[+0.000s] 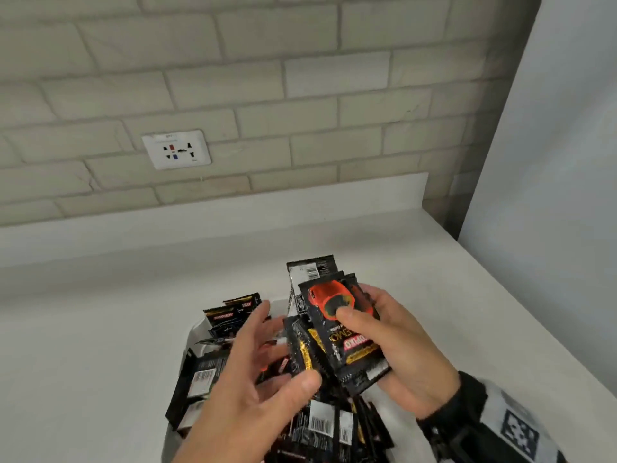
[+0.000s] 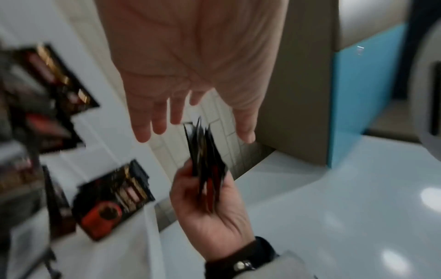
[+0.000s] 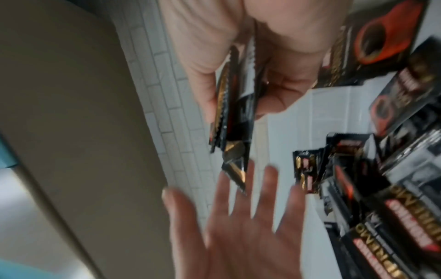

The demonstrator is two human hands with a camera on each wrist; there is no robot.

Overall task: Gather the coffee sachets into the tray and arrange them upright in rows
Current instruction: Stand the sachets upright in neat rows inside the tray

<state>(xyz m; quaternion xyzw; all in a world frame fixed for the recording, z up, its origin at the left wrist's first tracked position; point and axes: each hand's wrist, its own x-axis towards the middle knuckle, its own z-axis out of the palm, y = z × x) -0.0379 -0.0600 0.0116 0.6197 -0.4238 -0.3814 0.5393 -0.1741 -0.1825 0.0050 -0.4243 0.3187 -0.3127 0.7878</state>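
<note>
My right hand (image 1: 377, 332) grips a fanned stack of black coffee sachets (image 1: 337, 325) with a red cup print, thumb on the front, above the white tray (image 1: 193, 332). The same stack (image 2: 207, 162) shows edge-on in the left wrist view, and again as a held bunch (image 3: 233, 98) in the right wrist view. My left hand (image 1: 267, 359) hovers just left of the stack with fingers spread and holds nothing; its fingers (image 3: 248, 190) reach toward the bunch. Loose sachets (image 1: 200, 379) lie jumbled in the tray, several standing at its far end (image 1: 233, 312).
The tray sits on a white counter (image 1: 100, 329) that ends at a right edge (image 1: 521, 329). A tiled wall with a socket plate (image 1: 176, 149) stands behind. A pale panel (image 1: 551, 162) rises at the right.
</note>
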